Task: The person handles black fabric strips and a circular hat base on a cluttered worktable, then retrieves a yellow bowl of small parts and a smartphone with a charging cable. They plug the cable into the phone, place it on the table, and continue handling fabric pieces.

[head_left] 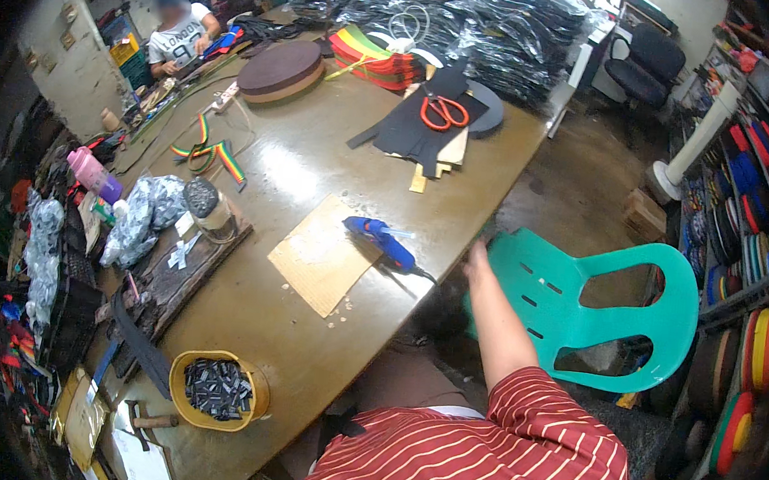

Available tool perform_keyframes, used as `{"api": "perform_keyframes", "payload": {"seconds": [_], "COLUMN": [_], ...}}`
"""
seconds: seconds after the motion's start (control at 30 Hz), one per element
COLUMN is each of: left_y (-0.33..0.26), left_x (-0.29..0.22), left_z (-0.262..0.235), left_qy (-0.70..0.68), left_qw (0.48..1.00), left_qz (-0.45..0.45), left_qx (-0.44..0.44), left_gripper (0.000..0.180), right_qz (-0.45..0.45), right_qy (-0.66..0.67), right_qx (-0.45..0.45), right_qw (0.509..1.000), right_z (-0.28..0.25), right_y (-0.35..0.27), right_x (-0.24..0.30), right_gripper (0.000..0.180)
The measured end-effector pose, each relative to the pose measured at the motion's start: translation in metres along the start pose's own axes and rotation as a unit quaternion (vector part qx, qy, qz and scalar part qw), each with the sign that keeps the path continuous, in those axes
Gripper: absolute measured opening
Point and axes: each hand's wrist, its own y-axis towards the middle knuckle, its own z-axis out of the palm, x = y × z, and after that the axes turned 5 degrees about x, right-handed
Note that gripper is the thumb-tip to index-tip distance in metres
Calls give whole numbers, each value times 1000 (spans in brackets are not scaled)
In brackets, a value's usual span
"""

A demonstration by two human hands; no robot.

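My right arm reaches forward between the table (298, 388) and a green plastic chair (614, 384). My right hand (476, 259) is at the chair's near-table edge, close to the table edge; its fingers are too small and unclear to read. Outside the picture is my left hand. Nearest on the tabletop lies a blue glue gun (383, 240), its nozzle over a sheet of brown cardboard (318, 262). Pale crumbs are scattered by the cardboard. A yellow tub (261, 394) at the front left holds many small black plastic pieces (218, 387).
Red-handled scissors (444, 113) rest on black sheets (404, 123) near a brown webbing roll (281, 68). A hammer (158, 421) lies beside the tub. Striped ribbon (227, 160) is farther left. Shelves of rolls (764, 346) line the right. A person (182, 39) sits far left.
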Motion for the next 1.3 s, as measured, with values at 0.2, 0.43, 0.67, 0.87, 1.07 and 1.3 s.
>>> {"api": "perform_keyframes", "payload": {"seconds": [0.2,0.43,0.67,0.87,1.07,1.3], "left_y": [-37,-103,-124,-130,-128,-129], "left_x": [63,166,186,184,186,185], "left_z": [-37,-64,-75,-70,-69,-72], "left_qy": [-100,265,300,308,317,300], "left_qw": [981,747,743,729,742,739], "left_qz": [-28,-390,-393,-396,-430,-448], "left_qx": [-161,-469,-451,-465,-404,-405], "left_gripper": [8,14,15,14,13,13], "right_qz": [-97,-70,-76,-57,-405,-116], "right_qy": [-67,56,99,35,-488,-814], "right_qx": [-29,-131,-83,-194,-375,-155], "right_qw": [993,987,989,979,676,548], "right_z": [-38,-134,-202,-201,-144,-63], "right_y": [-60,-117,-169,-196,-183,-141], "right_x": [12,28,44,75,190,170], "right_gripper": [69,56,42,41,39,80]}}
